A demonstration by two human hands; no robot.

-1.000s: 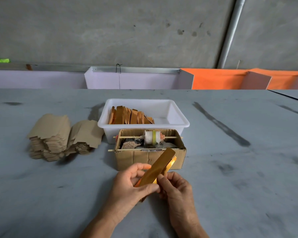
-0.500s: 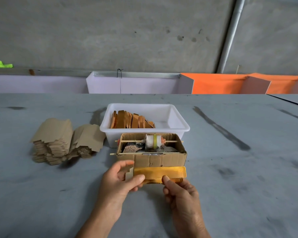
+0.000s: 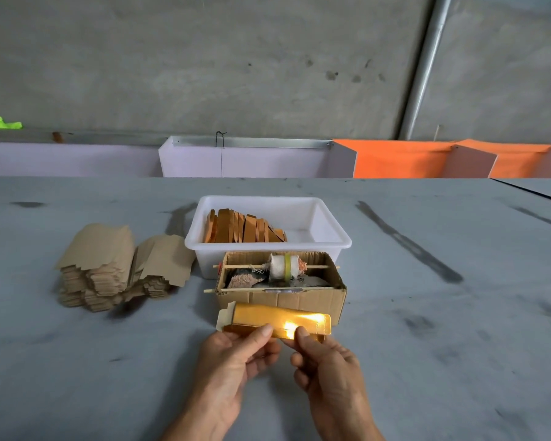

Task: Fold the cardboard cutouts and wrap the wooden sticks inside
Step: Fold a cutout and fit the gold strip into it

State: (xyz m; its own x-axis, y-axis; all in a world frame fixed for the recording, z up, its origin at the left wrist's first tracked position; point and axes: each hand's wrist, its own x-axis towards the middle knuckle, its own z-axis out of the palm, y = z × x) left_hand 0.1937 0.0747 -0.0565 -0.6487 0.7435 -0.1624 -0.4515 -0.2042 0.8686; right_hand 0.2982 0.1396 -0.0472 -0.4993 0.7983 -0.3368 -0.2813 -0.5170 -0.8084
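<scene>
While both hands meet low over the grey table (image 3: 458, 361), they hold one folded cardboard cutout (image 3: 277, 319), a long flat sleeve with a glossy gold face that throws back a bright glare near its right end and a pale, unprinted flap at its left end. The left hand (image 3: 233, 361) pinches the sleeve's near edge, thumb on top and fingers curled beneath. The right hand (image 3: 326, 364) pinches the same edge just beside it, its thumb pressed close to the glare. Whether a wooden stick lies inside the sleeve cannot be told.

Just beyond the hands, almost touching the sleeve, stands a small open corrugated box (image 3: 299, 299) with rough, torn edges. Two thin skewers cross it lengthwise; the farther one carries a white spool (image 3: 283, 265) banded in yellow-green, with frayed scraps lying beneath. Behind that box sits a white plastic tub (image 3: 328, 230), smooth and rectangular, holding a leaning row of brown wooden sticks (image 3: 242, 227) in its left half.

Farther left of the left hand, well apart from it, lie two slumped stacks of flat cutouts (image 3: 115, 265), matte kraft brown with stepped, notched edges. The table surface is dull and streaked with dark smudges. Beyond its far edge stand white and orange panels (image 3: 395, 159) before a bare concrete wall.
</scene>
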